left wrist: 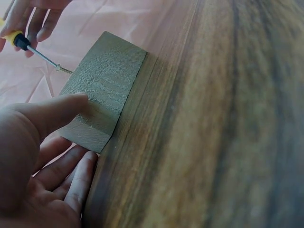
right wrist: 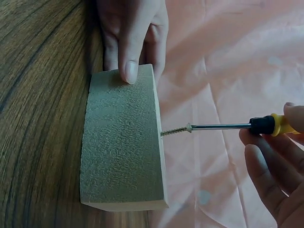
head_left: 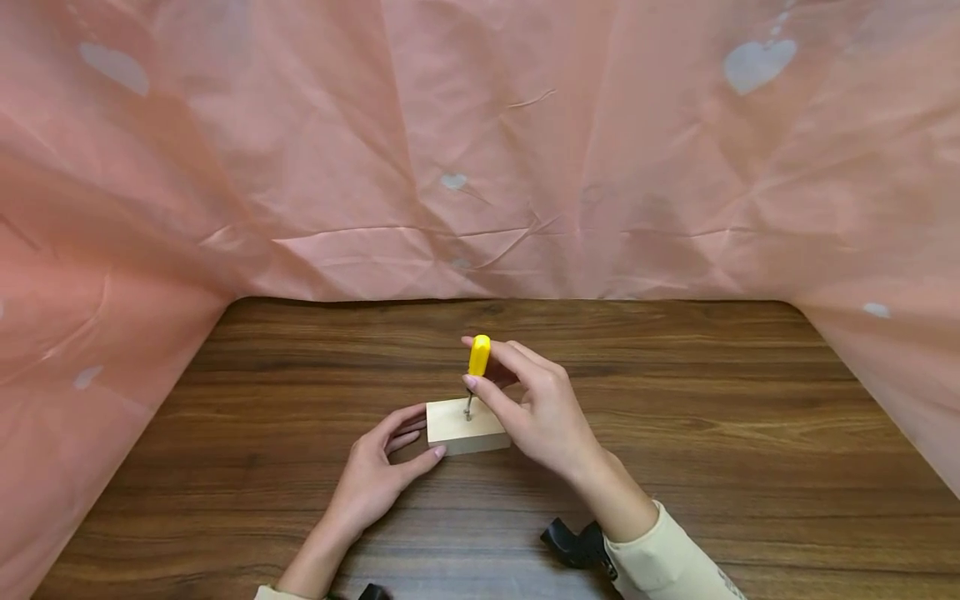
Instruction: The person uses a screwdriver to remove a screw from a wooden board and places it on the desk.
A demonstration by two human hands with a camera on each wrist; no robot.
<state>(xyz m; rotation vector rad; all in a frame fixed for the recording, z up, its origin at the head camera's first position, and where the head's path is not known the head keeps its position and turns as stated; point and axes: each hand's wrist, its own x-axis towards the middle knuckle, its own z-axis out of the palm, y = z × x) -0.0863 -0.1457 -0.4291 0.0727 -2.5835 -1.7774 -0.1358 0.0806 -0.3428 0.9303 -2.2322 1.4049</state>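
A pale wooden block [head_left: 450,427] lies on the table, its left end gripped by my left hand [head_left: 375,475], thumb on the near face and fingers behind. From the top of the block a screw [right wrist: 175,131] stands up, only its lower tip inside the wood. My right hand [head_left: 546,410] pinches the yellow handle of a screwdriver [head_left: 479,357] between thumb and fingers. In the right wrist view, the screwdriver's tip meets the screw head, with shaft and screw nearly in line. The left wrist view has the block [left wrist: 102,80] edge-on beside the left thumb.
Dark wood-grain table [head_left: 300,367] surrounds the block. Pink cloth [head_left: 480,150] with pale hearts hangs along the back and both sides of the table. A black device [head_left: 573,543] sits by the right wrist, at the cuff of a cream sleeve [head_left: 663,554].
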